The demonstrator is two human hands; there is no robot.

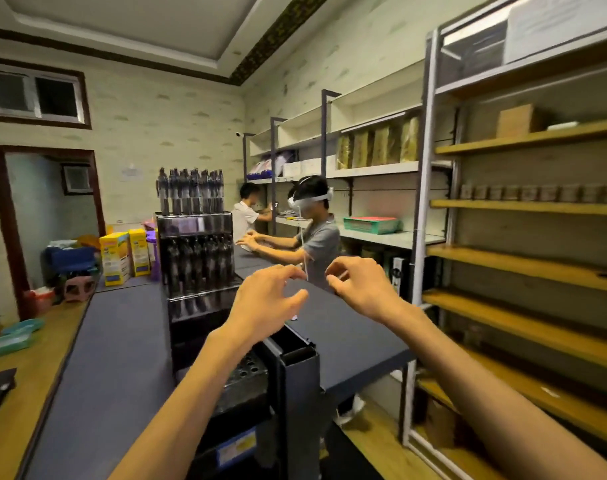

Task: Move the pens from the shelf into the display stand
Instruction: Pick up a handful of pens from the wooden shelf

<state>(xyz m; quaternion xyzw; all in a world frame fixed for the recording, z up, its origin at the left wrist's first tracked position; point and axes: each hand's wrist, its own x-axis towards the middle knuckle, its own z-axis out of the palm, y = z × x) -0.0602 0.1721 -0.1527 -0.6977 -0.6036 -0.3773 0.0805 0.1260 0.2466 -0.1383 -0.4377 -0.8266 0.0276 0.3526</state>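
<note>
Bare forearms (205, 386) over perforated black stand (250, 375)

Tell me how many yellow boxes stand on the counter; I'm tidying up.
2. One yellow box stands at the counter's far left end, and a second yellow box stands just right of it, beside the pen display stand. Others may be hidden behind the stand.
</note>
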